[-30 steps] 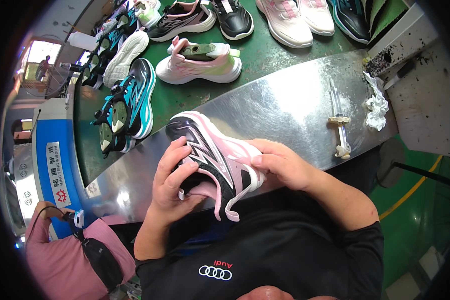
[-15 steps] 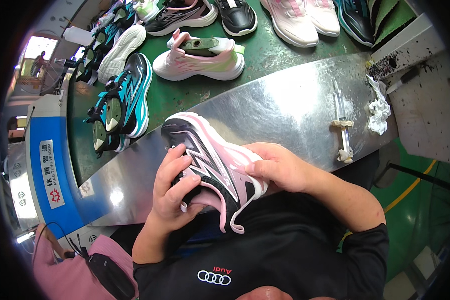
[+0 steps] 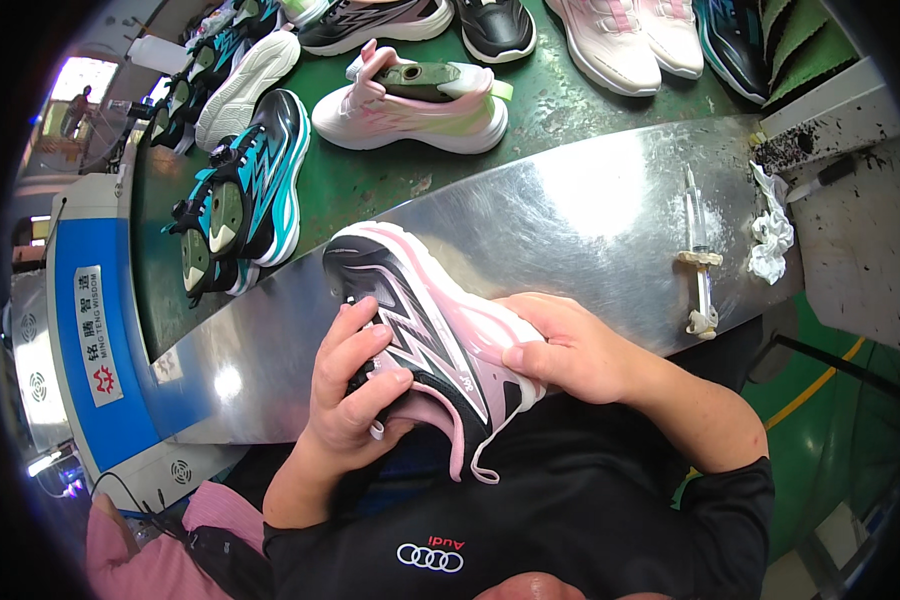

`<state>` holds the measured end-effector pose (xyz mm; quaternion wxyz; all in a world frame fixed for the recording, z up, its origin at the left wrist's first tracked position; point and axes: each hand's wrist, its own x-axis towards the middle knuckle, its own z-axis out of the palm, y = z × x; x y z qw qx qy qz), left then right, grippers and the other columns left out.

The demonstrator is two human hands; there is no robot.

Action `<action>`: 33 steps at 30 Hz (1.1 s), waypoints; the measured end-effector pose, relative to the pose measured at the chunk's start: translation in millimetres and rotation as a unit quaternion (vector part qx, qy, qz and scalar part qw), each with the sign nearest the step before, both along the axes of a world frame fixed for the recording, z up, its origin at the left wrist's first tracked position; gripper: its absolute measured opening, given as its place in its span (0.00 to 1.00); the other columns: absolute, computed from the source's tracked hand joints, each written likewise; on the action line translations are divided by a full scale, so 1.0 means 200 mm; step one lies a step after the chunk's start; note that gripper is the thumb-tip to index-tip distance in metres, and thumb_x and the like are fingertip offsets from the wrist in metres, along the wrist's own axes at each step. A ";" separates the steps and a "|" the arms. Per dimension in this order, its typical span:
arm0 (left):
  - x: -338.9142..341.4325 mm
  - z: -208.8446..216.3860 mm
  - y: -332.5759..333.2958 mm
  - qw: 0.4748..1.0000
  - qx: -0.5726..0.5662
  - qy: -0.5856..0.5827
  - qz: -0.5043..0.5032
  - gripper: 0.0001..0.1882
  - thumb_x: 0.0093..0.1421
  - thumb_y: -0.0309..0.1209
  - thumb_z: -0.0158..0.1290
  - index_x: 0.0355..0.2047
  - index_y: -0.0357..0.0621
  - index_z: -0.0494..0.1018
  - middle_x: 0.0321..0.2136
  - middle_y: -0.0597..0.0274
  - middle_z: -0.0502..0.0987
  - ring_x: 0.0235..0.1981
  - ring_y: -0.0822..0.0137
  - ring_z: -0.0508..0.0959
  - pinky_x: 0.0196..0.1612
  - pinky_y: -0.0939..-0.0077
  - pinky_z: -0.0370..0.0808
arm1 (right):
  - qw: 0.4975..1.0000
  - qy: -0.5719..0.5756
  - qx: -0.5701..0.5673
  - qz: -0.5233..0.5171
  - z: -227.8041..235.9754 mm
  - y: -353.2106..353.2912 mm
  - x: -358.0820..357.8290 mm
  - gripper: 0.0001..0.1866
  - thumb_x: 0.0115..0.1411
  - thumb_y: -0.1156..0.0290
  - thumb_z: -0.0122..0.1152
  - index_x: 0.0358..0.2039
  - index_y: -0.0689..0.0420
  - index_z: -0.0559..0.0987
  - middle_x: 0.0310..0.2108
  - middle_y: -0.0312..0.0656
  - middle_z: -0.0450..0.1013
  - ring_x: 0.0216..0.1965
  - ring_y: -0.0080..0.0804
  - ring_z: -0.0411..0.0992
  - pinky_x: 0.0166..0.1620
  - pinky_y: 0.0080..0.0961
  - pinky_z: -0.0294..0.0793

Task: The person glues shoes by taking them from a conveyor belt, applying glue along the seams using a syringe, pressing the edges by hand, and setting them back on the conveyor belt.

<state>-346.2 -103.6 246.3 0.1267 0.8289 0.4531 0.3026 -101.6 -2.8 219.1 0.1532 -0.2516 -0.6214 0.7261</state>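
A pink and black sneaker point(image 3: 425, 335) with a white and pink sole is held in both hands above the near edge of the metal plate point(image 3: 550, 215). Its toe points away to the upper left, and the side of the shoe faces up. My left hand point(image 3: 355, 380) grips it at the tongue and collar opening, fingers over the upper. My right hand point(image 3: 575, 350) is closed around the heel end of the sole, thumb pressed on the sidewall. A thin pull loop point(image 3: 485, 473) hangs from the heel. The palm-side fingers of both hands are partly hidden.
A syringe point(image 3: 697, 240) and a crumpled white tissue point(image 3: 770, 225) lie on the plate's right. Behind, on the green surface, stand a white-pink shoe point(image 3: 410, 115), teal-black shoes point(image 3: 260, 190) and several others. A blue-white machine panel point(image 3: 95, 300) is at left; a person's pink sleeve point(image 3: 225, 515) shows lower left.
The shoes and tools on the table have shifted slightly within the view. Both hands keep their hold on the sneaker, which stays at nearly the same angle.
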 end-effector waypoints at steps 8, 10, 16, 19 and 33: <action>0.02 0.01 0.01 1.000 0.002 0.007 -0.002 0.31 0.48 0.42 0.63 0.51 0.51 0.62 0.54 0.48 0.63 0.56 0.37 0.64 0.58 0.43 0.59 | 1.000 -0.022 0.003 0.003 -0.02 0.00 0.01 0.26 0.56 0.59 0.53 0.47 0.67 0.71 0.40 0.48 0.70 0.42 0.34 0.69 0.46 0.28 0.68; 0.03 0.02 0.01 0.999 0.001 -0.030 0.015 0.27 0.43 0.33 0.65 0.44 0.50 0.69 0.50 0.51 0.67 0.54 0.41 0.67 0.57 0.47 0.62 | 0.999 -0.005 -0.045 0.007 -0.01 0.00 0.01 0.26 0.56 0.60 0.53 0.48 0.67 0.71 0.41 0.47 0.71 0.42 0.32 0.69 0.45 0.27 0.68; 0.01 0.06 0.05 0.998 -0.027 -0.058 0.017 0.28 0.42 0.33 0.66 0.44 0.48 0.70 0.49 0.49 0.69 0.54 0.42 0.68 0.56 0.48 0.63 | 0.983 0.008 -0.182 0.022 0.01 0.01 0.00 0.24 0.57 0.66 0.52 0.52 0.67 0.69 0.44 0.41 0.71 0.43 0.23 0.68 0.44 0.22 0.69; -0.01 0.06 0.07 0.997 -0.012 -0.070 0.011 0.28 0.42 0.33 0.65 0.45 0.46 0.70 0.49 0.47 0.69 0.54 0.42 0.68 0.56 0.48 0.63 | 0.985 0.000 -0.173 0.026 0.02 0.02 -0.01 0.23 0.58 0.67 0.53 0.52 0.67 0.69 0.44 0.40 0.72 0.42 0.23 0.69 0.44 0.21 0.69; -0.02 0.08 0.08 0.997 -0.017 -0.071 0.005 0.27 0.44 0.35 0.63 0.46 0.45 0.70 0.50 0.47 0.68 0.54 0.42 0.68 0.57 0.49 0.62 | 0.988 -0.061 -0.142 0.013 0.07 0.03 -0.04 0.23 0.58 0.63 0.56 0.49 0.66 0.72 0.39 0.40 0.73 0.38 0.22 0.70 0.40 0.22 0.71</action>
